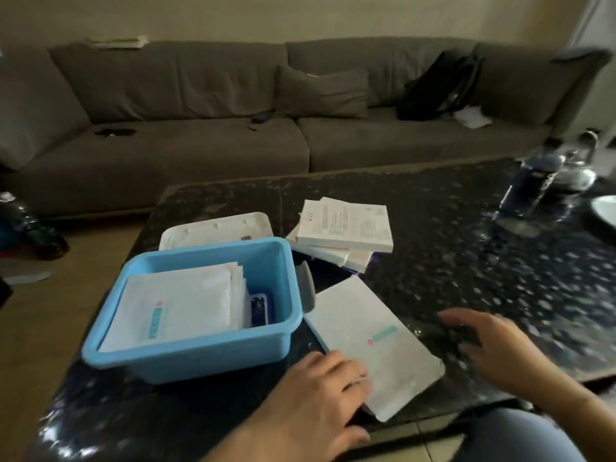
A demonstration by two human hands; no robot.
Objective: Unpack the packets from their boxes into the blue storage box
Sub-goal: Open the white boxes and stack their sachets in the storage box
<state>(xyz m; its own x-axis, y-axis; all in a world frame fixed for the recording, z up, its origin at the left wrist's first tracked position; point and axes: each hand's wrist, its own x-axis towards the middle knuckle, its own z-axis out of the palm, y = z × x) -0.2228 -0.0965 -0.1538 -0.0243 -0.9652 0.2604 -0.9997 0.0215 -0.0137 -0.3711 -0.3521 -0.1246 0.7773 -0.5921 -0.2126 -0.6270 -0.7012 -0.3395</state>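
The blue storage box (200, 356) stands at the near left of the dark table and holds a stack of white packets (180, 305). To its right a white packet (373, 341) with a teal label lies flat on the table. My left hand (320, 391) grips this packet's near left edge. My right hand (490, 345) hovers open to the right of the packet, fingers spread, not touching it. Behind the packet, a pile of white boxes (343, 228) lies on the table.
The storage box's white lid (216, 230) lies behind it. A dark water bottle (530, 185), a glass jug (576, 171) and a white plate (605, 208) stand at the table's far right. A grey sofa (200, 141) runs along behind the table.
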